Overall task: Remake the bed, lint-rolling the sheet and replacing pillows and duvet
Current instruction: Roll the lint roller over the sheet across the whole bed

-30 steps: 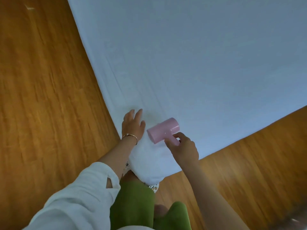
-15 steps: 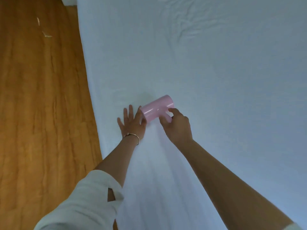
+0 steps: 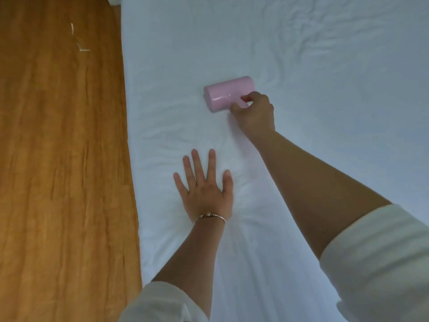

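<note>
The right hand (image 3: 253, 112) grips the short handle of the pink lint roller (image 3: 228, 92), which lies on the white sheet (image 3: 301, 54) toward the bed's left side; the left hand (image 3: 205, 194) presses flat, fingers spread, just nearer. The roller looks light, rigid and glossy, best held by that handle, while the sheet is soft and wrinkles readily. No brand, label or writing is legible.

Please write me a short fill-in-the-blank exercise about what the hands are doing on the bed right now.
1. The right hand grips a lint roller whose colour is ____.
2. The left hand lies flat with spread fingers on the white ____.
3. A thin bracelet sits on the ____ wrist.
4. Beside the bed, the floor is made of ____.

Missing words: pink; sheet; left; wood
</note>
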`<state>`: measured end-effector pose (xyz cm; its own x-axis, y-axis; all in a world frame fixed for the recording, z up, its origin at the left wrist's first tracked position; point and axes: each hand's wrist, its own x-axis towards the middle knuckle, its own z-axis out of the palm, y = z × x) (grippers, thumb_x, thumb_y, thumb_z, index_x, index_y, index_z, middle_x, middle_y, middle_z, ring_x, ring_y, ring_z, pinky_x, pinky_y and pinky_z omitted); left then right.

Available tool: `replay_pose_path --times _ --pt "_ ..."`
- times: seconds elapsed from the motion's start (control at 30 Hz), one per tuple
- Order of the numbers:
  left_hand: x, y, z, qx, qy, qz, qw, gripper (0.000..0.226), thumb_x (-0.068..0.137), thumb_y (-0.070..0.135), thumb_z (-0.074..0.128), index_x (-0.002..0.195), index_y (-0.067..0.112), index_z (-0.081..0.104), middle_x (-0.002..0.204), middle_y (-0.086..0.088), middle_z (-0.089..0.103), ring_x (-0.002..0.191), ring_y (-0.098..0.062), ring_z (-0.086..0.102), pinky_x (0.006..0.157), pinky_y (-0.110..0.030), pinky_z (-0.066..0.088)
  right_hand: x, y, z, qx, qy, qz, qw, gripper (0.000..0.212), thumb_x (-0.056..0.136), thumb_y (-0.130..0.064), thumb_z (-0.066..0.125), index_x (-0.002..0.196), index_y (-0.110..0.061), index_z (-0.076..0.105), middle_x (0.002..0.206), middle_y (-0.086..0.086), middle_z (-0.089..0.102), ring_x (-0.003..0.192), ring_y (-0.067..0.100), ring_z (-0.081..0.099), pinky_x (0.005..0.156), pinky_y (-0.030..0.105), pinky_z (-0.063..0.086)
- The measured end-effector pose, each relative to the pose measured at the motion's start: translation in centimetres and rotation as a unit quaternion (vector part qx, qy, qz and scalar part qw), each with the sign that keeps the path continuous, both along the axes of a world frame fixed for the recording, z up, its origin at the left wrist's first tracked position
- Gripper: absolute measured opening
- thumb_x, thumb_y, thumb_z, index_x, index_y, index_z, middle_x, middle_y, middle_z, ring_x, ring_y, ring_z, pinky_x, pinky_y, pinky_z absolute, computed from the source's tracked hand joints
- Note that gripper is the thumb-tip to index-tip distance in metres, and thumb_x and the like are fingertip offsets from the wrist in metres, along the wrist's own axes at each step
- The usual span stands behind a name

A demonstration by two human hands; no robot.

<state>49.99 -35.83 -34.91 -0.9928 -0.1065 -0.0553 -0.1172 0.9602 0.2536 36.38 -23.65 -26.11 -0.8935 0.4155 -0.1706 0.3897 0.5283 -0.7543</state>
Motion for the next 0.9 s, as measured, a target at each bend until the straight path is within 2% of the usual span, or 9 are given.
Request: replay_pose_path --times 0.1,0.27,0.43,0.57,0.73,0.9 --pt "-0.3 -0.1 0.0 0.004 -0.016 -0.003 1.0 0.06 0.096 0.059 0.008 0.15 0.042 -0.011 0.16 0.006 -0.019 0.147 -0.017 -0.019 0.116 -0.047 -0.016 1.6 -0.3 -0.7 -0.032 0.007 -0.038 0.999 0.032 0.085 -0.036 0.065 0.112 -0.019 0.065 0.101 -0.002 0.065 0.092 0.024 0.066 0.079 0.034 0.054" --pt "-0.4 -0.5 0.6 0.005 -0.047 -0.013 0.999 0.059 0.095 0.061 0.005 0.148 0.044 -0.015 0.159 0.007 -0.022 0.146 -0.016 -0.021 0.116 -0.047 -0.017 6.9 0.0 -0.4 -0.046 -0.014 -0.06 0.997 0.033 0.084 -0.037 0.065 0.115 -0.023 0.066 0.105 -0.004 0.067 0.089 0.019 0.063 0.072 0.027 0.046" --pt "0.1 -1.1 2.5 -0.001 -0.099 -0.047 0.994 0.06 0.096 0.061 0.005 0.147 0.042 -0.019 0.158 0.006 -0.026 0.145 -0.016 -0.023 0.116 -0.046 -0.017 14.6 1.4 0.4 -0.055 -0.044 -0.074 0.995 0.033 0.084 -0.04 0.068 0.115 -0.027 0.066 0.098 -0.008 0.06 0.087 0.017 0.059 0.074 0.026 0.043" --pt "4.7 -1.8 3.4 -0.019 -0.11 -0.076 0.991 0.056 0.097 0.056 0.003 0.145 0.041 -0.022 0.158 0.005 -0.025 0.146 -0.015 -0.022 0.118 -0.043 -0.012 21.6 2.1 0.9 -0.061 -0.07 -0.092 0.991 0.028 0.086 -0.043 0.066 0.111 -0.03 0.066 0.08 -0.016 0.057 0.078 0.016 0.057 0.07 0.026 0.04" --pt "13.4 -0.6 4.2 -0.035 -0.114 -0.057 0.991 0.055 0.097 0.057 0.003 0.144 0.044 -0.023 0.158 0.008 -0.024 0.146 -0.014 -0.021 0.117 -0.045 -0.015 32.5 3.4 1.3 -0.068 -0.087 -0.105 0.988 0.029 0.087 -0.045 0.064 0.114 -0.034 0.066 0.094 -0.009 0.069 0.086 0.018 0.064 0.073 0.027 0.046" --pt "21.8 1.9 4.0 -0.037 -0.095 -0.031 0.994 0.057 0.096 0.059 0.005 0.148 0.044 -0.016 0.16 0.006 -0.019 0.147 -0.015 -0.018 0.118 -0.044 -0.012 43.1 5.1 1.0 -0.07 -0.1 -0.092 0.988 0.027 0.088 -0.039 0.063 0.115 -0.036 0.065 0.084 -0.007 0.067 0.081 0.021 0.064 0.07 0.029 0.049"
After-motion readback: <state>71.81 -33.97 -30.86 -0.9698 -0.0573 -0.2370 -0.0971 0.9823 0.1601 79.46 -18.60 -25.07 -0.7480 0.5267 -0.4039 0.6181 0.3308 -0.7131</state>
